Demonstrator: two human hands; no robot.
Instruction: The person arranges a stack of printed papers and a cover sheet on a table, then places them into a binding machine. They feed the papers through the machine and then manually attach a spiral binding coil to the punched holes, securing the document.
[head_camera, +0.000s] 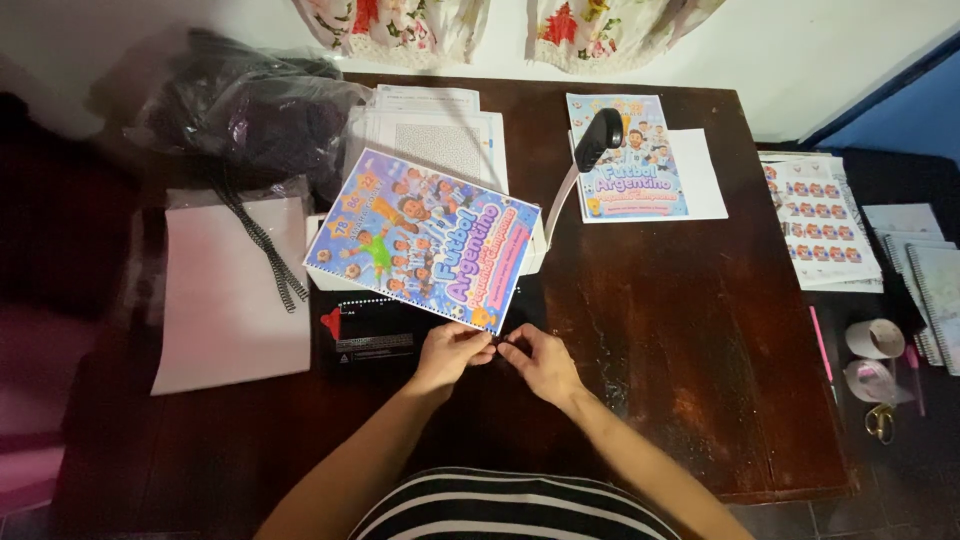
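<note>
A colourful cartoon football booklet cover (425, 238) lies tilted on top of a black binding machine (370, 335) on the dark wooden table (690, 330). My left hand (450, 355) and my right hand (540, 362) meet just below the booklet's near corner, fingertips pinched together over the machine's front edge. What they pinch is too small to make out. The machine's handle (597, 140) sticks up behind the booklet.
A second booklet cover (628, 155) lies on white paper at the back. Black spiral coils (262, 240) rest on a white sheet (235, 290) at the left, beside a plastic bag (250, 110). Sticker sheets (815, 220), notebooks, tape rolls (873, 338) and scissors (880, 422) sit at the right.
</note>
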